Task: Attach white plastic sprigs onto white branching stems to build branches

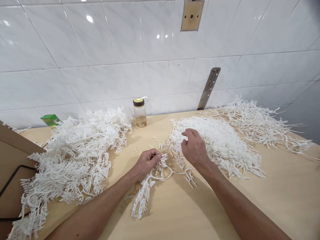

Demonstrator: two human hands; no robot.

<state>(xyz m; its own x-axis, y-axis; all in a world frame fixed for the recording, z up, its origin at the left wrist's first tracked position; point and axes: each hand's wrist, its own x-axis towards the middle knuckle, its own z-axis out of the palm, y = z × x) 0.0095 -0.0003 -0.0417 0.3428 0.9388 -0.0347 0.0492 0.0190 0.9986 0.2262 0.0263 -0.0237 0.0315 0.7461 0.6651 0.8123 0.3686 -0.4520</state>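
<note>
My left hand (148,164) is closed, thumb and fingers pinching a white branched plastic sprig (172,172). Its stem and twigs stretch to the right across the tabletop, and a bushy end hangs toward me below the wrist. My right hand (194,146) is over the left edge of a heap of small loose white pieces (225,146). Its fingers are curled, with a gap between thumb and forefinger, and nothing shows in them. Short white bits are scattered on the wood between both hands.
A large pile of bushy white sprigs (82,153) lies at left, beside a brown box (17,160) and a green carton (50,120). Bare stripped stems (260,123) lie at back right. A bottle (140,115) and a metal strip (209,88) stand near the tiled wall (155,80).
</note>
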